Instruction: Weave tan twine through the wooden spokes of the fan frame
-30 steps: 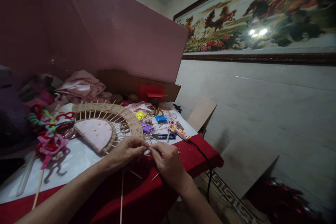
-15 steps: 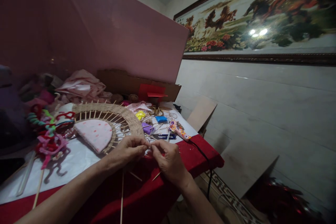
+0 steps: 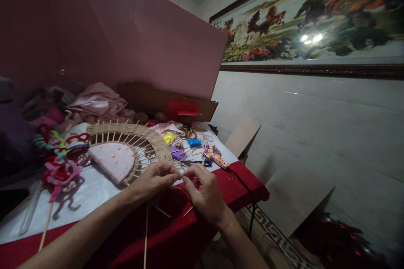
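Note:
My left hand (image 3: 159, 178) and my right hand (image 3: 203, 191) meet fingertip to fingertip above the red cloth at the table's front. Each is closed in a pinch; whatever sits between the fingertips is too small to make out. Just beyond my left hand lies a half-round woven fan shape (image 3: 154, 141), with thin sticks radiating between its twine band and a pale, pink-spotted fabric half-disc (image 3: 112, 159). Thin wooden sticks (image 3: 145, 235) show below my hands, over the red cloth.
A flower-patterned glue gun (image 3: 214, 156) with a black cord lies to the right. Behind my hands are purple (image 3: 177, 153), blue (image 3: 193, 142) and yellow packets (image 3: 168, 137). Colourful pipe cleaners (image 3: 61, 172) stand at left. Pink fabric (image 3: 97, 103) and cardboard (image 3: 139, 96) are at the back.
My right hand's fingers have shifted slightly, with the pinch still at nearly the same spot. My left hand and the things on the table look much the same.

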The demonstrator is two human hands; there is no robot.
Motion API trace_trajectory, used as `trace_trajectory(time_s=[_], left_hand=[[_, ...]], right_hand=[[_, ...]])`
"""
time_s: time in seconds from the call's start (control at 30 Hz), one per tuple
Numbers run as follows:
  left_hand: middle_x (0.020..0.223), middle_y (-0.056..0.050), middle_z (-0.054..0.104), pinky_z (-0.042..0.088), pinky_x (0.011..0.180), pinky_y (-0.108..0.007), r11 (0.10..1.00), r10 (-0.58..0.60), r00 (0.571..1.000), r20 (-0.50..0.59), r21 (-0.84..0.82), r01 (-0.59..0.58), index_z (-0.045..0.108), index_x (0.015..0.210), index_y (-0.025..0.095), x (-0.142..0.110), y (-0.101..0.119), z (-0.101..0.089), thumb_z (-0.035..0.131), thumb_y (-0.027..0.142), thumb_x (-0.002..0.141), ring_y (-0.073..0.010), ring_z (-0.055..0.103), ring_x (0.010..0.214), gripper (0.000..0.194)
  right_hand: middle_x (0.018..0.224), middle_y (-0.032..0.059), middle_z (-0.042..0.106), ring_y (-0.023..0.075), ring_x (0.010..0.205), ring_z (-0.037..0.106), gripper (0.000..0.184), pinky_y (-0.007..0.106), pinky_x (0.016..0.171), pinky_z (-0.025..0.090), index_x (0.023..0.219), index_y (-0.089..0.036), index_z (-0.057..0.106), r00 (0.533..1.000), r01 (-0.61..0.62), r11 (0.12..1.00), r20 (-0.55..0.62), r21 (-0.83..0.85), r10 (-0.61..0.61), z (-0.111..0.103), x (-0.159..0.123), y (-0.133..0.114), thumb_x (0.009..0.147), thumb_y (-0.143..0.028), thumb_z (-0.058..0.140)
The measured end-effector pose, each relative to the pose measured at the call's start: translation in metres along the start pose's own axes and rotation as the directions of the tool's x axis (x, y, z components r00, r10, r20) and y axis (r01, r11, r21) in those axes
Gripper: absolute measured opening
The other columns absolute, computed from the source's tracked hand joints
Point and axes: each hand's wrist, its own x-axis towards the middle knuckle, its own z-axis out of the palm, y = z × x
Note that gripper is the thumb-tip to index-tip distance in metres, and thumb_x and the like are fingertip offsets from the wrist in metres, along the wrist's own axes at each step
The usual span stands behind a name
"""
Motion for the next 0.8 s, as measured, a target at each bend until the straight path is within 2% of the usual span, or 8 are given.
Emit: trace_trajectory(time_s=[0.17,0.33,0.43,0.6,0.7,0.8], left_hand=[[0.052,0.007,0.039,0.018,0.042,-0.02,0.996,0.055,0.998,0.019,0.073,-0.056,0.056,0.073,0.014,0.004,-0.007,-0.002,0.056,0.044,0.074,-0.0056,0.027,0.046,0.03],[0.05,0.008,0.037,0.018,0.042,-0.02,0.991,0.074,0.997,0.032,0.106,-0.077,0.057,0.078,0.014,0.006,-0.011,-0.004,0.052,0.041,0.075,-0.0058,0.026,0.044,0.028],[0.049,0.008,0.037,0.019,0.042,-0.02,0.992,0.06,0.998,0.017,0.11,-0.061,0.058,0.08,0.013,0.004,-0.008,-0.004,0.053,0.039,0.073,-0.0058,0.025,0.043,0.027],[0.053,0.006,0.044,0.025,0.045,-0.02,0.988,0.062,0.998,0.015,0.142,-0.063,0.06,0.078,0.013,0.003,-0.006,-0.002,0.056,0.037,0.07,-0.0071,0.033,0.049,0.025],[0.058,0.003,0.049,0.029,0.048,-0.021,0.981,0.087,0.996,0.007,0.175,-0.087,0.059,0.07,0.013,0.004,-0.008,-0.001,0.056,0.038,0.07,-0.0082,0.038,0.053,0.025],[0.055,0.004,0.046,0.027,0.047,-0.02,0.964,0.104,0.995,0.009,0.244,-0.103,0.057,0.068,0.013,0.005,-0.008,-0.002,0.052,0.033,0.072,-0.0079,0.035,0.052,0.021]], right_hand=[[0.086,0.0047,0.054,0.0164,0.085,0.051,0.008,0.026,0.069,0.041,0.075,-0.019,0.049,0.998,0.067,0.998,-0.017,0.009,-0.066,0.002,0.001,0.001,0.08,-0.012,0.047],[0.069,-0.0008,0.054,0.0115,0.061,0.05,0.009,0.023,0.056,0.038,0.076,-0.019,0.05,0.996,-0.09,0.994,0.024,0.055,0.089,0.009,-0.002,0.006,0.083,-0.018,0.045],[0.068,-0.0015,0.053,0.0114,0.062,0.05,0.008,0.022,0.056,0.037,0.075,-0.019,0.049,0.991,-0.134,0.988,-0.001,0.079,0.134,0.012,-0.004,0.007,0.083,-0.018,0.046],[0.075,0.0005,0.051,0.0117,0.068,0.048,0.011,0.023,0.059,0.037,0.07,-0.019,0.047,0.993,-0.068,0.987,-0.089,0.146,0.082,0.013,-0.004,0.007,0.08,-0.013,0.048],[0.077,0.001,0.052,0.0117,0.069,0.048,0.012,0.022,0.059,0.037,0.07,-0.019,0.047,0.996,-0.042,0.985,-0.072,0.169,0.055,0.013,-0.004,0.006,0.081,-0.014,0.048],[0.074,0.0005,0.052,0.0123,0.068,0.048,0.011,0.023,0.059,0.037,0.073,-0.019,0.047,0.998,-0.062,0.99,-0.016,0.128,0.064,0.014,-0.005,0.006,0.083,-0.017,0.046]])
